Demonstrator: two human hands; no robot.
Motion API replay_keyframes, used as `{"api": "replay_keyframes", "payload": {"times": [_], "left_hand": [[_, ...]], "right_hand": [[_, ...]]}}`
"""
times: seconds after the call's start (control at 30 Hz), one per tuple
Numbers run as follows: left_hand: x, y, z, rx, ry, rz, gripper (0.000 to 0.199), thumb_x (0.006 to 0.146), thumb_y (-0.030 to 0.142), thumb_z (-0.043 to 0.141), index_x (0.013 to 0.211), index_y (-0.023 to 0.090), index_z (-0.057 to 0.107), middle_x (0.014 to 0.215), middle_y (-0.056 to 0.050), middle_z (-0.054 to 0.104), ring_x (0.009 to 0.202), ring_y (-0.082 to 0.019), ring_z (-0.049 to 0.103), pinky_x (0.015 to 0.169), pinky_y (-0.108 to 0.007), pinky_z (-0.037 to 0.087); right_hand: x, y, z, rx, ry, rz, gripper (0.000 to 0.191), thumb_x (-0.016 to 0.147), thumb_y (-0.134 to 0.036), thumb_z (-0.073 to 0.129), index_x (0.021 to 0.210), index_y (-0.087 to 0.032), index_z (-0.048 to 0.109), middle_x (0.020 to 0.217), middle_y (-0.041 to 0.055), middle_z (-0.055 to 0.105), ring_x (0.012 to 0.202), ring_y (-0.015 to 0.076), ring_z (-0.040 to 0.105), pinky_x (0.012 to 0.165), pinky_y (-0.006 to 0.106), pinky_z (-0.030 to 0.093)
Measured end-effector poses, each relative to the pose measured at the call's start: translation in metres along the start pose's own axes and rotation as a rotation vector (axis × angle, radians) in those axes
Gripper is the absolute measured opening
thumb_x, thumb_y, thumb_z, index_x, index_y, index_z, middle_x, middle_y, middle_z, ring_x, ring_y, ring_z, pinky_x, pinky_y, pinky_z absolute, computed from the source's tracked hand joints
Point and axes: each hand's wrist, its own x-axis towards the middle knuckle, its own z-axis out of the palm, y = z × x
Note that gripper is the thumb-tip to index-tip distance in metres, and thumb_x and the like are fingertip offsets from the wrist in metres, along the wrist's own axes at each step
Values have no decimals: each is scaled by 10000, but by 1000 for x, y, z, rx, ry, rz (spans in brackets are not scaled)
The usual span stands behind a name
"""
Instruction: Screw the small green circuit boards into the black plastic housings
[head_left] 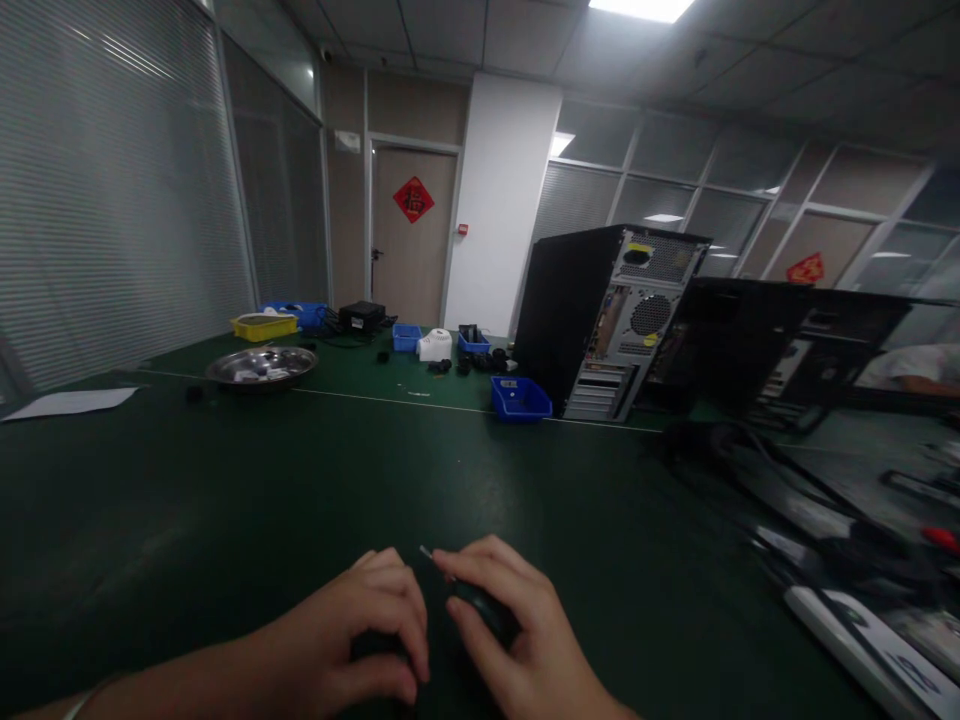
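Low in the middle of the head view, my right hand (pixel 517 620) is closed around a dark-handled tool with a thin metal tip (pixel 486 608). The tip pokes out past the index finger, pointing up and left; it may be a screwdriver, but blur hides its kind. Just left of it, my left hand (pixel 379 620) curls its fingers toward the thumb around something dark (pixel 377 645) that I cannot make out. A small gap separates the two hands, both low over the green tabletop (pixel 300 500).
A blue bin (pixel 520 398) stands by a black computer tower (pixel 574 310). Left of them are a metal bowl (pixel 262 366) with small parts, a yellow tray (pixel 264 326) and paper (pixel 71 402). Cables (pixel 787 470) and a white power strip (pixel 862 640) lie right. A person's arm (pixel 919 372) shows far right.
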Motion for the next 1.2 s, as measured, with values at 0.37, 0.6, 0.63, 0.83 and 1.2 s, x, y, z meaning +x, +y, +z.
{"api": "replay_keyframes", "payload": {"times": [0.37, 0.6, 0.63, 0.83, 1.2], "left_hand": [[-4, 2, -3, 31, 30, 10, 352, 841, 389, 695, 1181, 308, 656, 1119, -53, 681, 1020, -255, 583, 913, -346, 398], [-5, 14, 4, 245, 12, -95, 545, 664, 566, 773, 1020, 188, 605, 1028, -92, 601, 885, -267, 511, 823, -364, 398], [-4, 15, 6, 260, 6, -95, 503, 705, 556, 747, 1021, 195, 597, 1035, -92, 594, 891, -264, 504, 828, -370, 395], [-5, 8, 12, 283, 1, -99, 423, 745, 484, 751, 982, 197, 551, 1026, -73, 574, 900, -249, 494, 806, -369, 385], [-4, 1, 6, 251, 46, -135, 504, 677, 543, 784, 987, 203, 579, 1048, -63, 568, 913, -247, 491, 823, -367, 371]], "right_hand": [[0, -1, -1, 5, -11, 99, 307, 905, -99, 554, 1177, -225, 622, 1018, 64, 645, 931, 194, 624, 820, 301, 493], [-2, -7, 3, 20, -91, 132, 115, 855, -106, 550, 915, -203, 560, 870, 33, 600, 794, 182, 589, 716, 280, 466], [-3, -7, 4, 37, -141, 137, 137, 834, -101, 561, 921, -206, 552, 874, 30, 603, 788, 181, 588, 712, 278, 468], [-6, -2, 11, 11, -291, 167, 265, 724, -95, 633, 936, -219, 533, 906, 26, 630, 802, 193, 605, 730, 287, 476], [-8, -2, 12, -62, -312, 244, 302, 697, -44, 617, 921, -225, 527, 899, 16, 649, 779, 189, 617, 699, 277, 478]]}}
